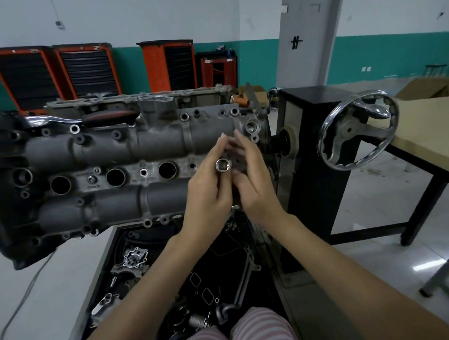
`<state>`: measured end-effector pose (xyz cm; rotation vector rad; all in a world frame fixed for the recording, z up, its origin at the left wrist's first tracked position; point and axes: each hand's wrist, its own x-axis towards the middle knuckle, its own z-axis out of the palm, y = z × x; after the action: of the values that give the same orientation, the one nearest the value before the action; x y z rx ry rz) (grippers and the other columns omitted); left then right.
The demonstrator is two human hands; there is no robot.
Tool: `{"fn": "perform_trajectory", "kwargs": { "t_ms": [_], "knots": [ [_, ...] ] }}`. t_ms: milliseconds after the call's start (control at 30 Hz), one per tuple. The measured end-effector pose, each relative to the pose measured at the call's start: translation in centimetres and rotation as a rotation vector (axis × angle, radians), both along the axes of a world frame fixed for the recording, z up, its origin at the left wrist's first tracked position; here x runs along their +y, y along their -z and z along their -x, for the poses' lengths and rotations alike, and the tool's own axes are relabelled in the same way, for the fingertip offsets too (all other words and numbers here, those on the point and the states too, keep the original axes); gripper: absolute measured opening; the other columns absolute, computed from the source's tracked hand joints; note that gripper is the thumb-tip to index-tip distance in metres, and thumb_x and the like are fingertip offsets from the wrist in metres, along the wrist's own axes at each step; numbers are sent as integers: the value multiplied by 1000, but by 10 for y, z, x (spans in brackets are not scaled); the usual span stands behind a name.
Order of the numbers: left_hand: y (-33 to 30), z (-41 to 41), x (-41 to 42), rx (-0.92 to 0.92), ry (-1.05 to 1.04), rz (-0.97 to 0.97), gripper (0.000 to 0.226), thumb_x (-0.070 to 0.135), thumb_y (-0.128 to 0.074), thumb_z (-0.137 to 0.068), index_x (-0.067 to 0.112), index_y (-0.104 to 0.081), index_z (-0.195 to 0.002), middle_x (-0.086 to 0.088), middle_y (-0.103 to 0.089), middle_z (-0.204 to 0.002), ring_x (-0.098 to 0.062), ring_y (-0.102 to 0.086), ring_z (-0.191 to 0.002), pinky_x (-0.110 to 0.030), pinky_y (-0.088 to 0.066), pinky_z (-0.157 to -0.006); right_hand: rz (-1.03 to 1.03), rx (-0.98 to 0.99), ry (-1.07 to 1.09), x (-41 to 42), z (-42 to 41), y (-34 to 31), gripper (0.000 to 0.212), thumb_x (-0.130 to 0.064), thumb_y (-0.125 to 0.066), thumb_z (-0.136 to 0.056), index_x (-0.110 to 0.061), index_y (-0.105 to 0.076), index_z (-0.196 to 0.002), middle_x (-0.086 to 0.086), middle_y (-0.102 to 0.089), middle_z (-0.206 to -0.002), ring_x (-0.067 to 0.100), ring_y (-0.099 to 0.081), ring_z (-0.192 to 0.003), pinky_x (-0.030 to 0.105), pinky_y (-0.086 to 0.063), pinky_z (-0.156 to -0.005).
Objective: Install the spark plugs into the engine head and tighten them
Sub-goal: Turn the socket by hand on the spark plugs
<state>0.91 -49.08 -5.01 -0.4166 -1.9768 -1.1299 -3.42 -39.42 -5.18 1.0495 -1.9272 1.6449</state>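
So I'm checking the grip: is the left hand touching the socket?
Touching. The head view shows the left hand with its fingers curled round the socket, whose open end faces the camera.

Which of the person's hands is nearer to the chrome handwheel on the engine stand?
Right. The right hand is raised in front of the engine head, on the side toward the chrome handwheel. The left hand, holding the socket, lies beyond it, farther from the wheel.
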Motion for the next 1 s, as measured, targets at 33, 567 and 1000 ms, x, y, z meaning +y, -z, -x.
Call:
{"fn": "perform_trajectory", "kwargs": {
  "t_ms": [33,567,1000],
  "knots": [
    [-1,-3,3,-36,47,-39,46,6,-41,-95,4,-37,-140,-6,-49,-137,-7,-46,-125,-28,-40,-103,76,-93,-68,-3,-5,-5,54,-14,-36,-90,-9,-23,-142,6,-35,-143,12,-34,-131,39,-29,-110],
    [-59,9,11,-299,367,-535,56,49,-18,-96,21,-28,-143,4,-26,-152,-4,-24,-138,-27,-19,-114,268,-501,-294,-34,-63,-7,63,-54,-24,-89,-31,-11,-146,-17,-16,-150,-15,-24,-127,6,-29,-99],
    [-27,-10,14,-203,247,-587,39,27,-17,-103,25,-42,-133,14,-46,-135,10,-39,-124,-7,-31,-100,332,-367,-118,-34,-65,-8,41,-39,-27,-94,-31,-40,-133,-15,-42,-139,-4,-36,-127,15,-30,-105]
  ]
}}
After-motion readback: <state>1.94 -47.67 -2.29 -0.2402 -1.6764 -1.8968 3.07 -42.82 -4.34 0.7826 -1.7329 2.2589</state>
